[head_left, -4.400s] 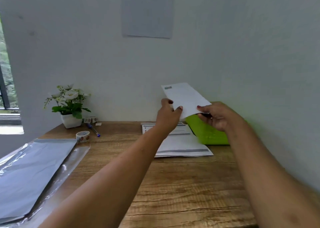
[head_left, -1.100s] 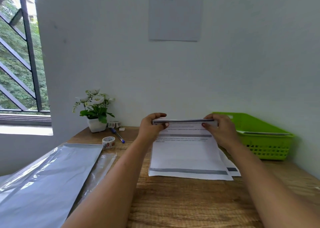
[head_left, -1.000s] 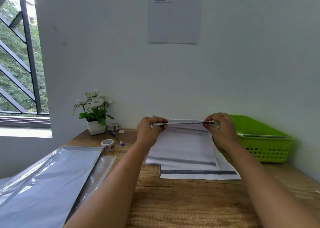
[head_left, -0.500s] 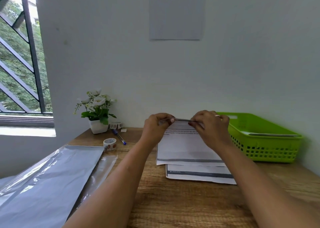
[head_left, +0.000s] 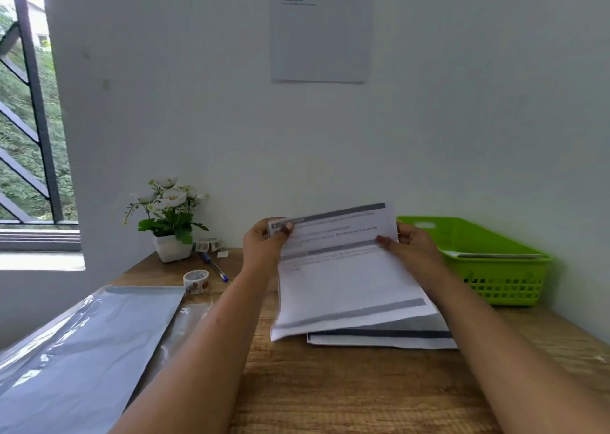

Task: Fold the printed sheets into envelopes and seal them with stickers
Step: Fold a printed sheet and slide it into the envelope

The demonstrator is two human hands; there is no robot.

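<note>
A printed sheet [head_left: 346, 281] with grey bars is lifted at its far end and slopes down toward me, its near edge resting on the sheets below. My left hand [head_left: 264, 245] pinches its top left corner, thumb on the print. My right hand [head_left: 409, 245] pinches its right edge, a little below the top corner. Under it, a small stack of printed sheets [head_left: 389, 338] lies flat on the wooden table [head_left: 330, 394]. A roll of patterned sticker tape [head_left: 196, 281] stands left of my left forearm.
A green plastic basket [head_left: 495, 268] with a white envelope inside stands at the right against the wall. A potted white flower [head_left: 168, 222], a blue pen [head_left: 215, 266] and small sticker bits sit at the back left. Grey plastic sleeves [head_left: 82, 341] cover the table's left side.
My hands have spread apart and raised the top sheet's far end, so its printed face now tilts toward me. Before that, a finished envelope went into the green basket.
</note>
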